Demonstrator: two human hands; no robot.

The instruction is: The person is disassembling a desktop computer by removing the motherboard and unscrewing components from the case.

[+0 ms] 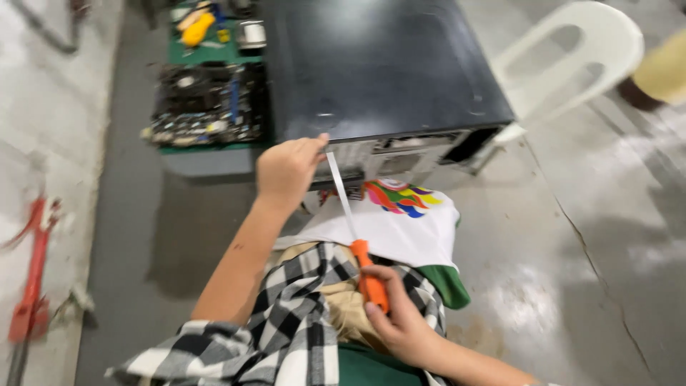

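Observation:
A black desktop computer case (386,64) lies on its side in front of me, its rear panel facing me. My left hand (286,170) pinches at the case's near top edge, fingertips touching the metal. My right hand (400,322) grips the orange handle of a screwdriver (370,279). Its long shaft (341,196) slants up to the case edge beside my left fingers. A white cloth with a colourful print (400,221) lies over my lap under the shaft.
A circuit board (207,104) rests on a green-topped stand left of the case, with small tools (196,28) behind it. A white plastic chair (572,57) stands at the right. A red tool (32,271) lies on the concrete floor at far left.

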